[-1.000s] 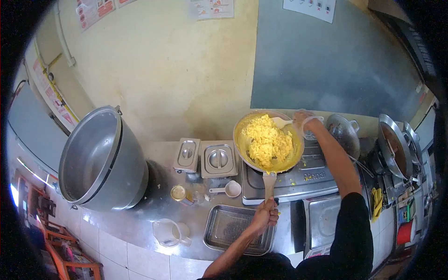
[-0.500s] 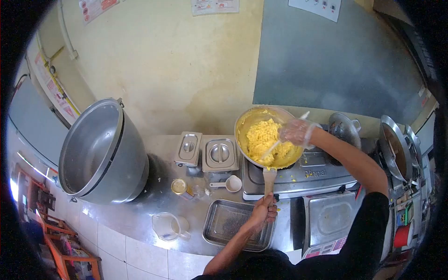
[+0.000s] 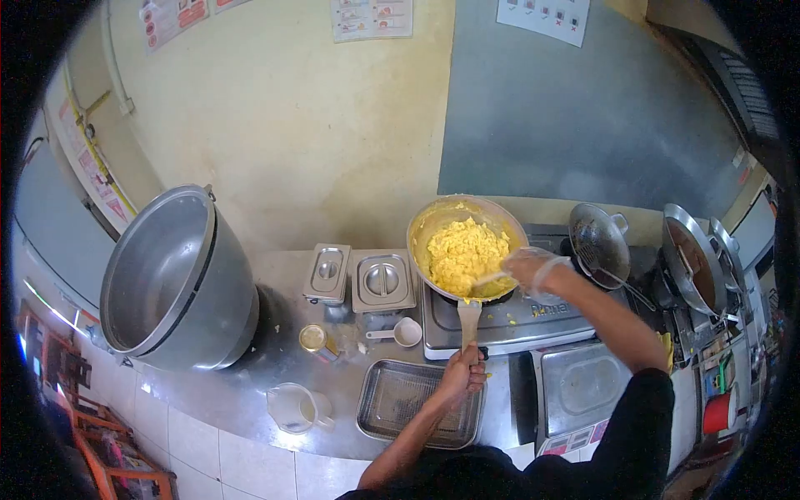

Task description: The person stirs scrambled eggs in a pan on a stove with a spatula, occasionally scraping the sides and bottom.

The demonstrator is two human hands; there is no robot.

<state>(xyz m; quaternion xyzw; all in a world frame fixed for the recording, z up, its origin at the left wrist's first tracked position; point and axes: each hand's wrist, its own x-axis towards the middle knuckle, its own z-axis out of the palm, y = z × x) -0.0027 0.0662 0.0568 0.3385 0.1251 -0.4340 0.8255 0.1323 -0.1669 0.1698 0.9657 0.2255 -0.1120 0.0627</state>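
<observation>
A tilted frying pan full of yellow scrambled egg sits over the stove. My left hand grips the pan's pale handle near the counter edge. In a clear plastic glove, my right hand holds a white spatula whose blade lies in the egg at the pan's near right rim.
A metal tray lies just under my left hand. Two lidded steel containers, a white measuring cup, a small tin and a plastic jug stand left of the stove. A huge pot leans at the left. Woks sit at the right.
My right hand has drawn the spatula from the pan's far right side down to its near right rim. The egg has gathered toward the pan's middle. My left hand keeps its grip.
</observation>
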